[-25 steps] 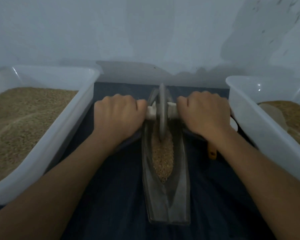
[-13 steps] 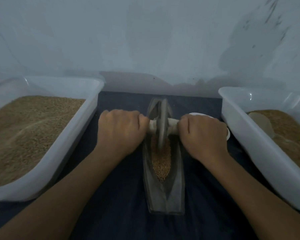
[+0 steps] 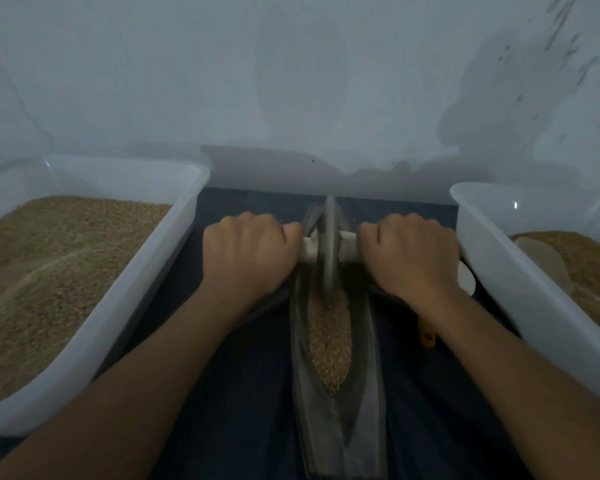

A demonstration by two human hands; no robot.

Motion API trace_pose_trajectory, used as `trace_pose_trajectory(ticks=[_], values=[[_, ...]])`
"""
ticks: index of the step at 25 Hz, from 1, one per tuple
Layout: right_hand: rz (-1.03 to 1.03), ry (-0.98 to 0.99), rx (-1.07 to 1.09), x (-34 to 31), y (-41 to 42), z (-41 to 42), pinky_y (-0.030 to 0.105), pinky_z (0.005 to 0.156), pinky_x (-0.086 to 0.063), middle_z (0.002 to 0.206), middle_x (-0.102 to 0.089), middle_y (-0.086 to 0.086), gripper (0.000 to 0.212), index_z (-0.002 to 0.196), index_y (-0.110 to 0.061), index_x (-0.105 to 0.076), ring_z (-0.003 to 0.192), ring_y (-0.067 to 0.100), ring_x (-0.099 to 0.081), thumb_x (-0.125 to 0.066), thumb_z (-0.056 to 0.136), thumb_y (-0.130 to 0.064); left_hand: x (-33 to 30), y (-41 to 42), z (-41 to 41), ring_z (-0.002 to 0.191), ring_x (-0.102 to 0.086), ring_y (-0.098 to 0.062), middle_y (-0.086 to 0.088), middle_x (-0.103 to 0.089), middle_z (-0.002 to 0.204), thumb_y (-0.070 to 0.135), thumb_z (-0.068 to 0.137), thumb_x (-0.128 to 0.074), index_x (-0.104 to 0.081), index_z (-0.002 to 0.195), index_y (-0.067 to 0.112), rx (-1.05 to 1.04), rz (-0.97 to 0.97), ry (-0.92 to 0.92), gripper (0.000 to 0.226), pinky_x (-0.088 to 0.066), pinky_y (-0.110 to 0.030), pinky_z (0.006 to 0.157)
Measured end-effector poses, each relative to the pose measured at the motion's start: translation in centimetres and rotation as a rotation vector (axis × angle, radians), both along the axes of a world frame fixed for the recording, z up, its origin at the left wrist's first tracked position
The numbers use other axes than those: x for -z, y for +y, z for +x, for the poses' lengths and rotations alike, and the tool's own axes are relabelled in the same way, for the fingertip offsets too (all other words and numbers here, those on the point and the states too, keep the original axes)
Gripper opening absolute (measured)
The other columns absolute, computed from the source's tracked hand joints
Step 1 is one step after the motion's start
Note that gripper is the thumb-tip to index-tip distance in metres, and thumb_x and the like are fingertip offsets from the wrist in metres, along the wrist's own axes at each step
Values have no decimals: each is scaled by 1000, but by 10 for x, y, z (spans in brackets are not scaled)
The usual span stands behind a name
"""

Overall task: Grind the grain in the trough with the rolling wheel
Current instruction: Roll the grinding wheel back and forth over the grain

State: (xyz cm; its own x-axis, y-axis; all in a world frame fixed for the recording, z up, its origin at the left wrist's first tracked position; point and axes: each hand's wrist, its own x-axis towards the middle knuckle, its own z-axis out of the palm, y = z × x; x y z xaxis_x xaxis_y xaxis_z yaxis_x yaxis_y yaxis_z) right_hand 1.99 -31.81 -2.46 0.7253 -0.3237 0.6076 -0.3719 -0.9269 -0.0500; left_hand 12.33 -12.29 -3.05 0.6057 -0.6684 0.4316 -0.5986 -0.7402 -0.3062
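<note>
Down the middle of the dark blue cloth (image 3: pixel 243 427) sits the long narrow trough (image 3: pixel 338 427), pointing away toward the wall (image 3: pixel 291 81). Grain (image 3: pixel 329 344) fills its middle stretch, tapering to a point at the near end. The rolling wheel (image 3: pixel 329 247) stands upright on edge in the far part of the trough, bottom rim down in the grain. Its pale axle (image 3: pixel 347 249) sticks out both sides. Left hand (image 3: pixel 248 254) is curled in a fist around the left end of the axle, right hand (image 3: pixel 411 256) wrapped round the right end the same way, knuckles up, both snug against the wheel.

Big white tub (image 3: pixel 146 296) on the left is loaded with grain, and a second tub (image 3: pixel 520 282) on the right has some too, plus a pale rounded thing in it, maybe a scoop, too dim to say. Small orange object (image 3: pixel 427 336) pokes out under the right wrist.
</note>
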Motion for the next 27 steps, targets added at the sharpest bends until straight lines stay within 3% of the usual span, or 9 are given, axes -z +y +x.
trace_pose_trajectory(ticks=[7, 10, 12, 14, 16, 19, 22, 24, 27], values=[[25, -15, 37, -3, 0, 8, 29, 50, -14, 48, -39, -2, 52, 50, -17, -44, 44, 17, -32, -26, 89, -46, -6, -4, 2, 71, -42, -25, 0, -37, 77, 30, 98, -23, -52, 100, 19, -77, -36, 49, 32, -29, -34, 57], [91, -37, -13, 13, 14, -30, 30, 47, -30, 48, -42, -3, 49, 51, -21, -41, 43, 19, -38, -22, 92, -40, -3, 10, -28, 66, -42, -22, 1, -48, 78, 23, 99, -38, -46, 87, 19, 71, -29, -18, 15, -28, -35, 61], [77, -101, -73, 20, 25, -53, 35, 46, -39, 51, -39, -5, 44, 57, -22, -38, 45, 19, -39, -29, 98, -35, 0, 24, -45, 60, -36, -20, 5, -45, 69, 29, 101, -34, -42, 76, 20, 74, -211, 5, 27, -24, -37, 63], [19, -160, -109, 23, 32, -66, 35, 48, -29, 56, -35, -7, 39, 62, -22, -37, 49, 16, -34, -34, 100, -32, 7, 37, -56, 62, -32, -21, 5, -41, 68, 33, 103, -31, -40, 76, 24, 95, -335, 22, 30, -23, -39, 64], [-19, -179, -118, 23, 32, -67, 35, 51, -23, 58, -36, -6, 37, 64, -20, -38, 50, 16, -33, -35, 99, -32, 15, 42, -63, 64, -33, -21, 5, -39, 71, 34, 105, -31, -39, 79, 25, 110, -306, 0, 28, -27, -40, 64], [21, -145, -100, 21, 26, -52, 34, 47, -35, 53, -39, -4, 43, 59, -19, -42, 45, 21, -38, -32, 98, -34, 7, 30, -48, 58, -34, -21, 5, -39, 64, 32, 101, -32, -40, 74, 24, 61, -304, 8, 30, -23, -37, 62], [48, -66, -16, 11, 8, -19, 29, 47, -27, 48, -41, -3, 51, 51, -20, -43, 42, 20, -38, -29, 97, -39, 1, 9, -24, 57, -45, -24, 0, -46, 66, 23, 95, -44, -47, 77, 17, 59, -41, -49, 19, -25, -35, 57], [69, 40, 23, 4, -9, 3, 31, 50, -19, 56, -45, -1, 49, 59, -15, -47, 49, 19, -39, -30, 98, -39, -8, -8, -6, 62, -43, -25, -1, -41, 70, 22, 93, -34, -44, 83, 18, 11, 23, -20, 15, -31, -33, 57], [68, 210, 44, 6, -25, 15, 34, 52, -19, 70, -44, 1, 39, 75, -14, -47, 59, 19, -38, -26, 99, -36, -29, -26, 7, 59, -36, -20, -2, -38, 68, 30, 80, 0, -42, 78, 18, -6, -31, 20, 44, -41, -31, 60]])
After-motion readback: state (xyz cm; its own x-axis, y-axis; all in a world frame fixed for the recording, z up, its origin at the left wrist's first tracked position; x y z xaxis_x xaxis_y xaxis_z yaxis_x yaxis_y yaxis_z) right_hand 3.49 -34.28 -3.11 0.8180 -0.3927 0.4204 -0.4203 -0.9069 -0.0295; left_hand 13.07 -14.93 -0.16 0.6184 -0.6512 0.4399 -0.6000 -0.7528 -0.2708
